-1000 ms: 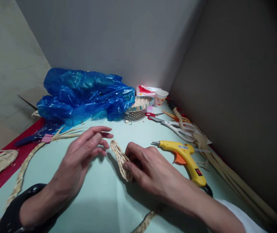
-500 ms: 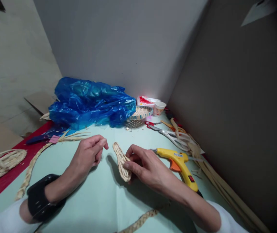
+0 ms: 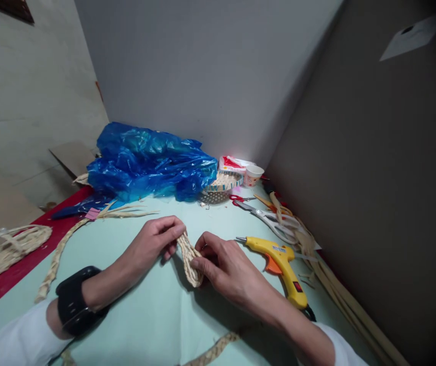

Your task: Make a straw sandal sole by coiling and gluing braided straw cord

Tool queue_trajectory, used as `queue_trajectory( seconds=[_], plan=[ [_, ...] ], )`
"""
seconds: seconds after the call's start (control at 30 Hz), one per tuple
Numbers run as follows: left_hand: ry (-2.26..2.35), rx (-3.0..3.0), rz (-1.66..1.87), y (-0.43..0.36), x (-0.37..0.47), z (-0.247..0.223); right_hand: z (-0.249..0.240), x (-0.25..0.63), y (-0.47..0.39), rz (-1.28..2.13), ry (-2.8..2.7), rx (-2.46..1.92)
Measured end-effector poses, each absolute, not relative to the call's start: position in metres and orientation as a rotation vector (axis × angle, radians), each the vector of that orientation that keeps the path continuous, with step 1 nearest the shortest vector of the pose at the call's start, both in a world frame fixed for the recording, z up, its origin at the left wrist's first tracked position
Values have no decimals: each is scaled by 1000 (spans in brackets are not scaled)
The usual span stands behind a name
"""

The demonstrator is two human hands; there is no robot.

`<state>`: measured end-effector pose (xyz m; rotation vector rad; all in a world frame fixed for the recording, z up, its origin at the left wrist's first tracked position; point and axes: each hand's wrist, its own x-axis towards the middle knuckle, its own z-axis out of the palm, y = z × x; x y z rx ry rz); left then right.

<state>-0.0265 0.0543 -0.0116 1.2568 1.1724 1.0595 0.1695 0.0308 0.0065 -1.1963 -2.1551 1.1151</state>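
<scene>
A small oblong coil of braided straw [image 3: 191,262] is held above the pale green table covering between my two hands. My left hand [image 3: 162,236] pinches its far upper end with thumb and fingers. On its right side, nearer the lower end, my right hand [image 3: 221,262] grips it between thumb and forefinger. A yellow glue gun [image 3: 284,264] with an orange trigger lies just right of my right hand. One straw braid [image 3: 213,351] runs below the hands, and a longer braid [image 3: 55,256] lies beyond my left forearm.
A blue plastic bag [image 3: 149,162], a woven basket [image 3: 227,180] and a paper cup [image 3: 254,174] stand at the back. Large scissors [image 3: 271,221], red-handled scissors [image 3: 236,197] and straw strips [image 3: 347,300] lie on the right. A woven straw piece [image 3: 11,254] rests at the left edge.
My left hand has moved right and closed on the far end of the coil. My right hand still holds it. The camera view has shifted slightly.
</scene>
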Motion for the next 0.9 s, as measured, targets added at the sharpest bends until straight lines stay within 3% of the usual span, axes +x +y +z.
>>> queue_trajectory(
  seconds=[0.47,0.9],
  plan=[
    [1122,1055,1049,51,-35,-12,4,171,28,981,-2313,-1297],
    [1056,1084,1037,46,-29,-9,7,174,33,1055,-2258,-1242]
  ],
)
